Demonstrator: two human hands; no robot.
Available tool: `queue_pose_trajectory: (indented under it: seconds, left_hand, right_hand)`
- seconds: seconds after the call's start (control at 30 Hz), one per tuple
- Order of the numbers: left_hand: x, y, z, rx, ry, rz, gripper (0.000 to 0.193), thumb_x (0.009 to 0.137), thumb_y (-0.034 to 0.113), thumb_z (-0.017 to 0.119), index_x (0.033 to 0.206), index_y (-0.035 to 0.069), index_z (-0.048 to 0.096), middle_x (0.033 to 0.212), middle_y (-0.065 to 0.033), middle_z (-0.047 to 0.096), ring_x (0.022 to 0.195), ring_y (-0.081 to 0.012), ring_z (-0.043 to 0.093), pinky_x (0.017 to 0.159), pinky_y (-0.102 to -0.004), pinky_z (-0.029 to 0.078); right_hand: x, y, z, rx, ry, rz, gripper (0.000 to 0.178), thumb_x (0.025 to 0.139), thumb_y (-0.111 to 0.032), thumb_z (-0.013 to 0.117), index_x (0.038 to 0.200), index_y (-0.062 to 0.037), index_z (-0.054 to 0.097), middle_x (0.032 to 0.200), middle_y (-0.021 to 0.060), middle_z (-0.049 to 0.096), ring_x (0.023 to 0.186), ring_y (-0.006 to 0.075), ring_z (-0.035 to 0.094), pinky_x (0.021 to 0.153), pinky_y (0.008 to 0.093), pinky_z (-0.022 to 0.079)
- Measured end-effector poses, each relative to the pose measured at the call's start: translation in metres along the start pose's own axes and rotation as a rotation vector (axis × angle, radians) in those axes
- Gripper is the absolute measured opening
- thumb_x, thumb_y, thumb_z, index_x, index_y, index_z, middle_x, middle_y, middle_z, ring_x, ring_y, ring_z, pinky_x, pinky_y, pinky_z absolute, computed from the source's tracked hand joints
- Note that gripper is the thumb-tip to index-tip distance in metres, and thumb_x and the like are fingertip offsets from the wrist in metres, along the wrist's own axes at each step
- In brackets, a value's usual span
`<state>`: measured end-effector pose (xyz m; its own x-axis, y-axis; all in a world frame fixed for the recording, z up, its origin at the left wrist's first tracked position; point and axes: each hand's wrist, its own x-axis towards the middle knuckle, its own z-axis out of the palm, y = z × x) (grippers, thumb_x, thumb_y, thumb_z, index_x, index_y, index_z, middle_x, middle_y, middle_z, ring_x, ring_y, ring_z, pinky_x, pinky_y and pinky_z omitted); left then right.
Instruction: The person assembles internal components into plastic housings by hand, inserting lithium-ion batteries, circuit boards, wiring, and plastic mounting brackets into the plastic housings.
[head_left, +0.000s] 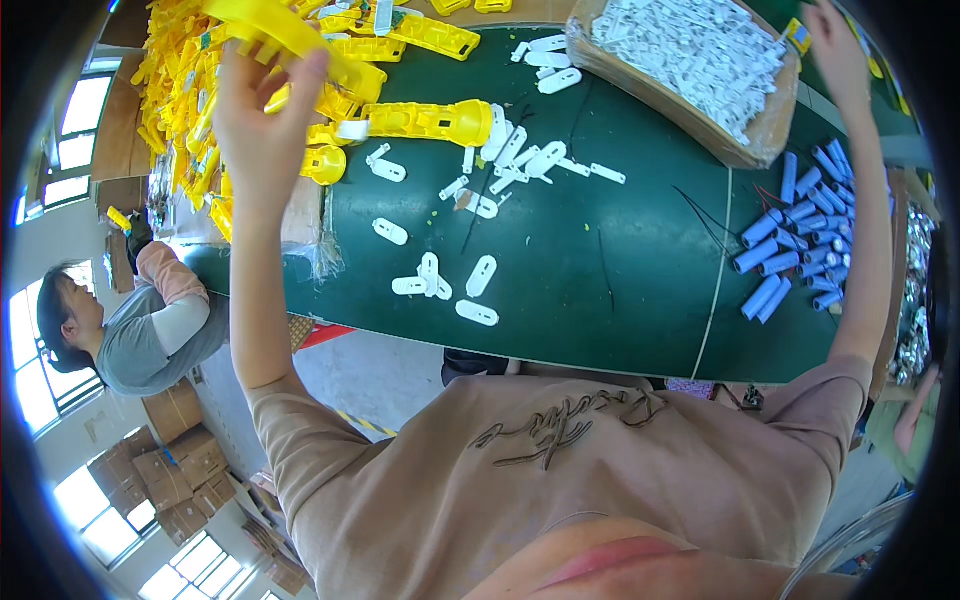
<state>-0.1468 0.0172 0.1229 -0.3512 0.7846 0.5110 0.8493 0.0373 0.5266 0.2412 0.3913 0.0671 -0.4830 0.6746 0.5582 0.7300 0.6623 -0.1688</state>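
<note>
Raised at the upper left, my left hand [262,95] is closed on a yellow plastic torch-shaped housing [268,28], in front of a large heap of similar yellow housings [180,80]. My right hand [832,45] reaches to the top right, beside a small yellow part [798,37]. Its fingers are partly cut off by the picture's edge, so their grip is unclear. Between my arms another yellow housing [430,123] lies on the green table, touching a scatter of small white plastic plates [545,158].
An open carton [680,120] full of white parts stands at the far side. Blue cylindrical cells [800,235] are piled by my right forearm, with thin wires [705,215] nearby. A box of shiny metal parts [915,290] is far right. Another person [150,330] is at the left.
</note>
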Motion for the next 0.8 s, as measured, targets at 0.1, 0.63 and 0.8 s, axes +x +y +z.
queue_pose_trajectory:
  seconds: [0.1,0.63,0.8]
  left_hand:
    - [-0.006,0.031,-0.009,-0.414,0.071,-0.148,0.037,0.092,0.026,0.052,0.119,0.001,0.051,0.113,-0.0135,0.060,0.110,-0.0255,0.056,0.090,-0.0398,0.045]
    - [-0.080,0.105,-0.024,-0.236,-0.145,0.383,0.036,0.092,0.031,0.050,0.106,0.000,0.061,0.094,-0.0107,0.065,0.085,-0.0212,0.060,0.074,-0.0299,0.045]
    - [-0.083,0.106,-0.009,-0.412,-0.442,0.200,0.042,0.096,0.033,0.044,0.119,-0.002,0.050,0.099,-0.0110,0.062,0.080,-0.0172,0.058,0.073,-0.0297,0.046]
  right_hand:
    - [-0.050,-0.193,-0.058,0.693,-0.507,-0.189,0.054,0.087,-0.020,0.056,0.135,-0.0034,0.038,0.115,0.0128,0.054,0.104,0.0200,0.052,0.093,0.0321,0.040]
    - [-0.114,-0.271,-0.122,1.389,-0.559,-0.052,0.031,0.086,-0.018,0.058,0.111,0.0003,0.054,0.094,0.0039,0.058,0.080,0.0089,0.053,0.072,0.0213,0.043]
    - [-0.123,-0.291,-0.134,1.367,-0.438,-0.185,0.031,0.088,-0.027,0.059,0.106,-0.0010,0.058,0.087,0.0014,0.059,0.075,0.0106,0.053,0.072,0.0241,0.044]
